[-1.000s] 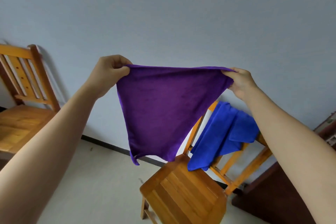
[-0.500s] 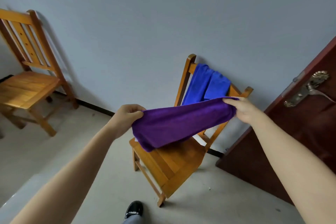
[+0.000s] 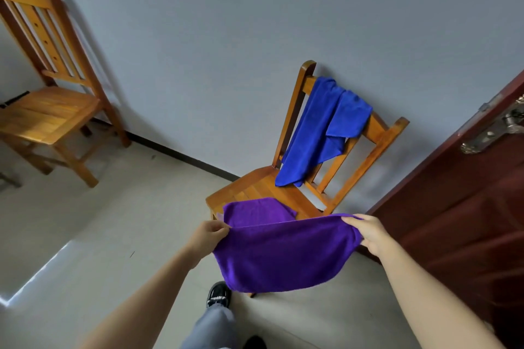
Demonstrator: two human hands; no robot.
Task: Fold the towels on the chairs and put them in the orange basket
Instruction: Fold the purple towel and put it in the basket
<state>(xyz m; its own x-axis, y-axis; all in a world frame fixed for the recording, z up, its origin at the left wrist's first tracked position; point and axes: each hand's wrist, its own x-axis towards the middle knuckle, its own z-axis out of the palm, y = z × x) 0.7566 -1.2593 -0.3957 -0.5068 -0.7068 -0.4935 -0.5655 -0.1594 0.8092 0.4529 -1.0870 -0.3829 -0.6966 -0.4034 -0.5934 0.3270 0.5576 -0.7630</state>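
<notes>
I hold a purple towel (image 3: 283,255) stretched between both hands above the front of a wooden chair (image 3: 377,144). My left hand (image 3: 208,235) pinches its left top corner and my right hand (image 3: 367,234) grips its right top corner. The far part of the towel lies on the chair seat, while the near part hangs down over the seat's front edge. A blue towel (image 3: 320,133) is draped over that chair's backrest, hanging down toward the seat. No orange basket is in view.
A second wooden chair (image 3: 54,110) stands at the left against the grey wall. A dark red door (image 3: 465,207) with a metal handle (image 3: 493,130) is at the right. My trouser leg and black shoe (image 3: 218,293) are on the pale floor below the towel.
My hands have brought the purple towel down from held high and spread to the chair seat, where its far part now rests. The view has tilted downward.
</notes>
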